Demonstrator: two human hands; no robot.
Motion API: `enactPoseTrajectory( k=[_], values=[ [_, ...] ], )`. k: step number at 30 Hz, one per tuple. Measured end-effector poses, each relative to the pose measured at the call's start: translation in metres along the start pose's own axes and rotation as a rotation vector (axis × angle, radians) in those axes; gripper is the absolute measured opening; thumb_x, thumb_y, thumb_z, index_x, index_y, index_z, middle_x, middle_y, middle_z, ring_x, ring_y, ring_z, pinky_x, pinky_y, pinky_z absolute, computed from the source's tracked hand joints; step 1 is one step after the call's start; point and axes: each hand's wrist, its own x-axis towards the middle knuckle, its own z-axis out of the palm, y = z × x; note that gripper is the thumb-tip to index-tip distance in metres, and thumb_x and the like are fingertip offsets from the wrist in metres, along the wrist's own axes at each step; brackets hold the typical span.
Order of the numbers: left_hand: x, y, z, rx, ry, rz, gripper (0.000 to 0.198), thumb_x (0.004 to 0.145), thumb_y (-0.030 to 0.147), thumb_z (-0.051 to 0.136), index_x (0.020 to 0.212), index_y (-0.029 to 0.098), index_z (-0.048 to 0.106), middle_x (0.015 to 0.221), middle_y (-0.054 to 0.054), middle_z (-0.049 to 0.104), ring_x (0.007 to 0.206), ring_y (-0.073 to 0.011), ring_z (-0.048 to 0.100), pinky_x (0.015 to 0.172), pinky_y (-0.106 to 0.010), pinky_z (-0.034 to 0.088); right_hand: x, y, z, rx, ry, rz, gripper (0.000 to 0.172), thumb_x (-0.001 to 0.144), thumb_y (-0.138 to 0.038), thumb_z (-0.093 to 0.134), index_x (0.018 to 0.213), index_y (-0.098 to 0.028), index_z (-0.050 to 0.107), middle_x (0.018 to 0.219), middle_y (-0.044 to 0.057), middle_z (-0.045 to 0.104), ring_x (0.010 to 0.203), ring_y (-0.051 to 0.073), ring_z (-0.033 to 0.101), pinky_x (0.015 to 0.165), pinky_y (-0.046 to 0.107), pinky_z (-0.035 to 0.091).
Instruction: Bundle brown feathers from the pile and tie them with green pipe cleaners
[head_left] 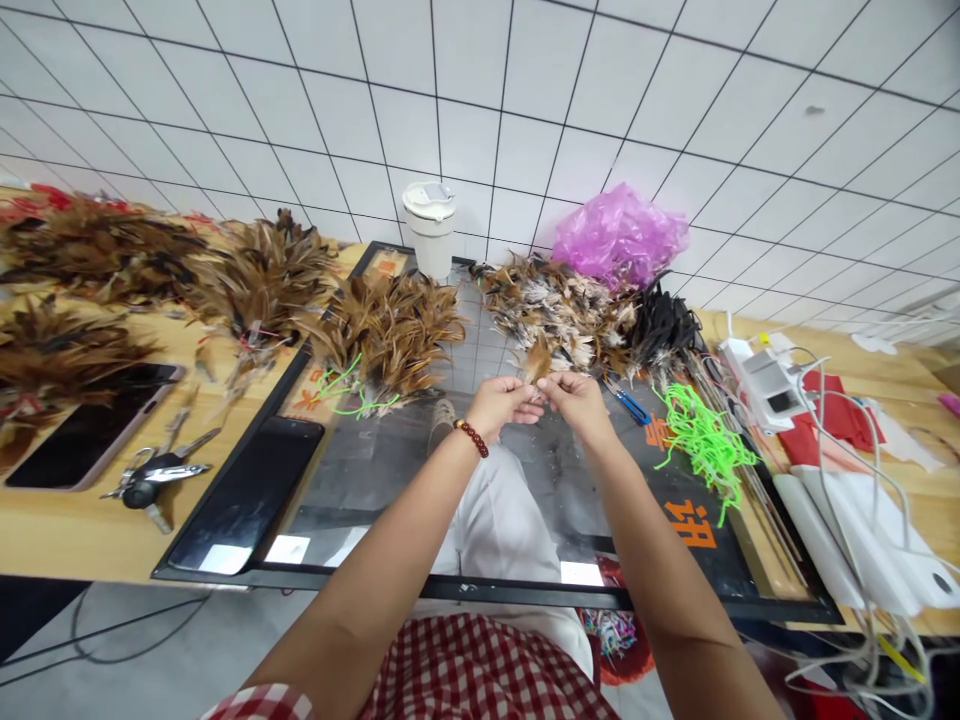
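Both hands meet over the dark glass panel [360, 490]. Between their fingertips is a small brown feather [537, 360], its tip pointing away from me. My left hand [504, 404] is closed in a pinch at the feather's base, a red bead bracelet on its wrist. My right hand [576, 402] pinches the same base from the other side. Just beyond lies a pile of brown and white feathers [562, 310]. To the left sits a heap of brown feathers [394, 330] with green strings by it. Blue-handled snips [632, 405] rest right of my right hand.
Bright green strings [705, 440] and black feathers [664, 325] lie to the right, near a power strip [765, 385] with cables. A white cup [430, 225] and pink plastic bag [622, 235] stand by the tiled wall. Phones [247, 490] and keys [154, 480] lie left.
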Motion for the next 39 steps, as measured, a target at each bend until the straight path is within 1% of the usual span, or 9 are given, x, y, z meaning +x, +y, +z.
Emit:
enactPoseTrajectory(
  k=[11, 16, 20, 22, 25, 29, 32, 36, 39],
  values=[
    [-0.003, 0.001, 0.006, 0.029, 0.062, 0.006, 0.011, 0.079, 0.007, 0.06, 0.069, 0.005, 0.065, 0.059, -0.005, 0.065, 0.05, -0.0101, 0.062, 0.053, -0.022, 0.053, -0.003, -0.003, 0.004, 0.002, -0.025, 0.009, 0.033, 0.068, -0.049, 0.072, 0.064, -0.017, 0.063, 0.056, 0.0, 0.061, 0.048, 0.01, 0.049, 0.049, 0.024, 0.038],
    [-0.001, 0.003, 0.0, 0.0, 0.068, -0.002, 0.01, 0.077, 0.009, 0.064, 0.067, 0.007, 0.062, 0.055, -0.002, 0.062, 0.044, -0.0072, 0.057, 0.045, -0.018, 0.048, -0.004, -0.013, -0.009, 0.007, -0.139, -0.01, 0.031, 0.07, -0.047, 0.072, 0.076, -0.017, 0.066, 0.058, -0.003, 0.055, 0.05, 0.007, 0.043, 0.048, 0.022, 0.031],
    [-0.001, 0.007, -0.009, -0.022, -0.074, -0.079, 0.013, 0.073, 0.013, 0.071, 0.067, 0.007, 0.062, 0.056, -0.003, 0.062, 0.043, -0.0061, 0.056, 0.044, -0.017, 0.046, -0.006, -0.012, -0.012, 0.158, -0.342, 0.089, 0.036, 0.065, -0.045, 0.076, 0.086, -0.018, 0.066, 0.064, -0.004, 0.055, 0.051, 0.006, 0.039, 0.049, 0.022, 0.029],
    [-0.001, 0.008, -0.012, -0.002, -0.145, -0.116, 0.015, 0.072, 0.015, 0.073, 0.066, 0.007, 0.062, 0.056, -0.003, 0.062, 0.043, -0.0057, 0.055, 0.045, -0.016, 0.046, -0.006, -0.008, -0.007, 0.22, -0.308, 0.114, 0.033, 0.064, -0.046, 0.077, 0.074, -0.017, 0.063, 0.057, -0.005, 0.052, 0.049, 0.006, 0.038, 0.049, 0.022, 0.029],
    [-0.003, 0.008, -0.014, 0.003, -0.185, -0.141, 0.017, 0.07, 0.02, 0.075, 0.07, 0.007, 0.064, 0.06, -0.005, 0.065, 0.049, -0.008, 0.06, 0.051, -0.018, 0.05, -0.006, -0.001, 0.003, 0.258, -0.134, 0.101, 0.038, 0.061, -0.046, 0.079, 0.058, -0.018, 0.053, 0.048, -0.007, 0.046, 0.045, 0.006, 0.036, 0.047, 0.022, 0.03],
    [-0.004, 0.005, -0.013, 0.015, -0.245, -0.144, 0.027, 0.069, 0.03, 0.076, 0.079, 0.006, 0.067, 0.075, -0.013, 0.071, 0.066, -0.0172, 0.069, 0.065, -0.03, 0.057, -0.005, 0.0, 0.009, 0.209, -0.032, 0.048, 0.035, 0.059, -0.044, 0.079, 0.058, -0.018, 0.056, 0.055, -0.005, 0.052, 0.05, 0.008, 0.041, 0.05, 0.023, 0.035],
    [-0.003, 0.002, -0.011, 0.05, -0.228, -0.141, 0.026, 0.069, 0.028, 0.076, 0.078, 0.005, 0.067, 0.076, -0.014, 0.071, 0.065, -0.0188, 0.069, 0.065, -0.032, 0.056, -0.005, -0.002, 0.009, 0.153, -0.03, 0.028, 0.035, 0.061, -0.045, 0.077, 0.058, -0.018, 0.055, 0.057, -0.003, 0.053, 0.054, 0.009, 0.044, 0.053, 0.024, 0.038],
    [-0.001, 0.003, -0.009, -0.064, -0.118, -0.11, 0.014, 0.075, 0.019, 0.07, 0.074, 0.007, 0.064, 0.073, -0.011, 0.069, 0.067, -0.0176, 0.069, 0.073, -0.036, 0.056, -0.005, -0.003, 0.006, 0.047, -0.005, -0.078, 0.032, 0.066, -0.048, 0.073, 0.078, -0.02, 0.061, 0.071, -0.001, 0.055, 0.061, 0.011, 0.047, 0.06, 0.026, 0.043],
    [0.001, 0.004, -0.01, -0.189, -0.066, -0.099, 0.006, 0.078, 0.014, 0.065, 0.076, 0.009, 0.061, 0.075, -0.008, 0.069, 0.065, -0.0125, 0.066, 0.08, -0.04, 0.055, -0.005, -0.002, 0.003, -0.217, -0.052, -0.287, 0.054, 0.058, -0.04, 0.081, 0.106, -0.022, 0.062, 0.092, 0.003, 0.055, 0.071, 0.014, 0.048, 0.067, 0.029, 0.045]
  ],
)
